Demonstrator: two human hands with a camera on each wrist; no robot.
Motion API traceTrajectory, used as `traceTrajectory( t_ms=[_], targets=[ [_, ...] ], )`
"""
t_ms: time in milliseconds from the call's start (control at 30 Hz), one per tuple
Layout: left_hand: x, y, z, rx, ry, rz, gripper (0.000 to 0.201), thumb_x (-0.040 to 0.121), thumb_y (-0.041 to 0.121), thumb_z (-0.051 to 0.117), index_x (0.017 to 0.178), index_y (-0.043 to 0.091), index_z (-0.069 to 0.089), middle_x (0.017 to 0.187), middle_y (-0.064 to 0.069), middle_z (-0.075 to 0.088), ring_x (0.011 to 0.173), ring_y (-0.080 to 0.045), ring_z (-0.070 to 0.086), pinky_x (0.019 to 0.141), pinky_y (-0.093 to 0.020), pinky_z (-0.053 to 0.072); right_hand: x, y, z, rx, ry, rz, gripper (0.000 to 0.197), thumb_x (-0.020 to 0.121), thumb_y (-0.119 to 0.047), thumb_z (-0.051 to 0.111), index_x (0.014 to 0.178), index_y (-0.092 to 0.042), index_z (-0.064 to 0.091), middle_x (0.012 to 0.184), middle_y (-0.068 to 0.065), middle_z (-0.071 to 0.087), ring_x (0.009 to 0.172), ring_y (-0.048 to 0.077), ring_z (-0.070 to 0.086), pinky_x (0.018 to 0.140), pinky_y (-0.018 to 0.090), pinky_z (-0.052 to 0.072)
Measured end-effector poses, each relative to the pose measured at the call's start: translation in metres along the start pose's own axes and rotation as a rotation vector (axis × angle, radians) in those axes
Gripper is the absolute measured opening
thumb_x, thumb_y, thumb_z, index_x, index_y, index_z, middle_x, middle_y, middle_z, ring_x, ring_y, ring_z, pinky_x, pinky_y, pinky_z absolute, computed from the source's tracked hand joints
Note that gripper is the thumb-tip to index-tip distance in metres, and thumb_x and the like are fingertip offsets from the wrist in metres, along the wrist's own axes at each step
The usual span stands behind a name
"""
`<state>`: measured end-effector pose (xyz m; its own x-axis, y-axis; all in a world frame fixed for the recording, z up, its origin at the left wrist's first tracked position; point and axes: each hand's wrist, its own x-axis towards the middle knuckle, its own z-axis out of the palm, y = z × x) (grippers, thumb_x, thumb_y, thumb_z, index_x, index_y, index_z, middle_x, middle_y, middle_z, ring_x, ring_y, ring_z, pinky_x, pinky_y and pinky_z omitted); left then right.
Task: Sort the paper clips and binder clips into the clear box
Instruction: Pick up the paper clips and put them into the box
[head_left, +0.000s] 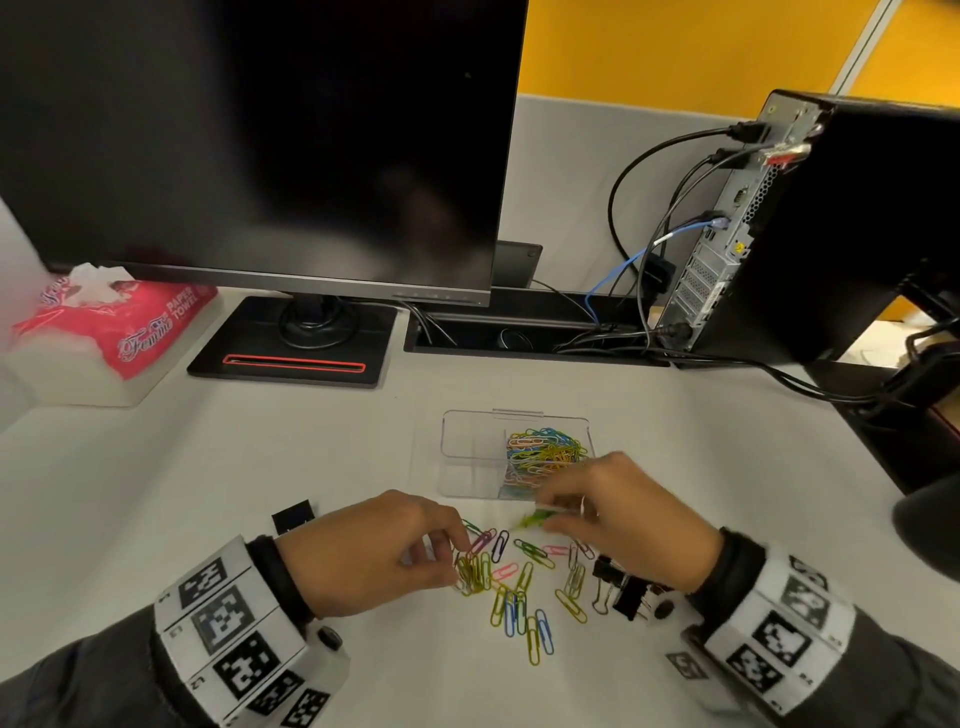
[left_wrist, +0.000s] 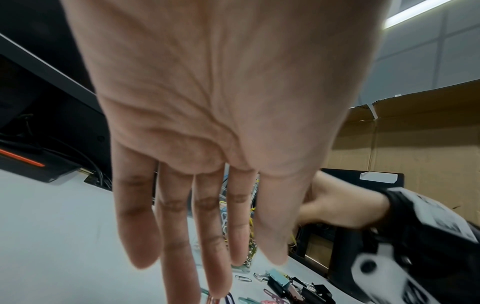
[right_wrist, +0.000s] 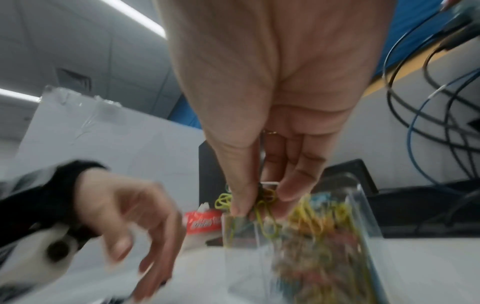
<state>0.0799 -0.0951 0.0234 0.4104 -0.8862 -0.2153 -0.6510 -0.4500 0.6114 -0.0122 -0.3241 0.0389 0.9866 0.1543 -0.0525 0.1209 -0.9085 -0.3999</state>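
- The step in hand looked like the paper-clip half of the sort: the right hand pinched a small bunch of yellow-green paper clips between thumb and fingertips, just above the near edge of the clear box.
- The box stood on the counter just beyond both hands; its right compartment held a heap of coloured clips, while its left compartment showed none.
- The left hand hovered low over the scattered paper clips, fingers curved down and its fingertips at a cluster of them; whether it had pinched any could not be told.
- The black binder clips lay on the counter under the right wrist, apparently still unsorted.
- Next, the right hand would likely need to carry its bunch a little farther over the right compartment and let go, keeping the clips clear of the divider.
- After that, the binder clips would probably call for the left compartment.
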Motion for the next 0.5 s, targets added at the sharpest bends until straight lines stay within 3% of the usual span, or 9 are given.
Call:
traceTrajectory(
  t_ms=[100,200,300,433,500],
  targets=[
    [0.000,-0.001,0.001,0.003,-0.009,0.002,0.025,0.092,0.038,0.056,0.116,0.033,0.059,0.103,0.016,0.063,0.088,-0.001,0.060,0.070,-0.007,0.044,0.003,0.005,-0.029,-0.008,0.184,0.036,0.007,0.086,-0.027,0.066,0.092,-0.025,0.070,0.075,-0.020,0.059,0.070,-0.009,0.053,0.066,0.005,0.039],
    [0.001,-0.002,0.002,0.002,-0.021,-0.004,0.025,0.092,0.039,0.056,0.116,0.034,0.059,0.102,0.016,0.063,0.087,0.000,0.060,0.068,-0.005,0.042,0.013,0.017,-0.045,-0.073,0.345,0.071,0.008,0.086,-0.026,0.067,0.092,-0.023,0.070,0.077,-0.013,0.063,0.064,-0.005,0.051,0.060,0.006,0.037],
    [0.001,-0.001,0.002,0.002,-0.024,-0.006,0.024,0.091,0.040,0.056,0.115,0.035,0.059,0.101,0.016,0.063,0.085,0.001,0.059,0.067,-0.005,0.041,0.025,0.025,-0.043,-0.114,0.349,0.076,0.007,0.086,-0.023,0.067,0.091,-0.019,0.070,0.078,-0.008,0.065,0.063,-0.001,0.049,0.062,0.010,0.036],
    [0.001,-0.001,0.001,0.008,-0.027,-0.007,0.025,0.092,0.040,0.056,0.116,0.035,0.058,0.103,0.016,0.063,0.086,0.000,0.059,0.068,-0.006,0.042,0.032,0.027,-0.032,-0.173,0.319,0.099,0.013,0.086,-0.021,0.067,0.099,-0.019,0.068,0.084,-0.001,0.068,0.072,0.013,0.055,0.070,0.030,0.050],
    [0.001,-0.001,0.001,0.010,-0.024,-0.010,0.026,0.092,0.040,0.055,0.117,0.035,0.058,0.104,0.016,0.063,0.087,0.000,0.059,0.068,-0.005,0.041,0.033,0.027,-0.029,-0.197,0.326,0.110,0.017,0.086,-0.021,0.067,0.102,-0.017,0.066,0.085,0.001,0.067,0.075,0.017,0.057,0.071,0.032,0.051]
  ],
)
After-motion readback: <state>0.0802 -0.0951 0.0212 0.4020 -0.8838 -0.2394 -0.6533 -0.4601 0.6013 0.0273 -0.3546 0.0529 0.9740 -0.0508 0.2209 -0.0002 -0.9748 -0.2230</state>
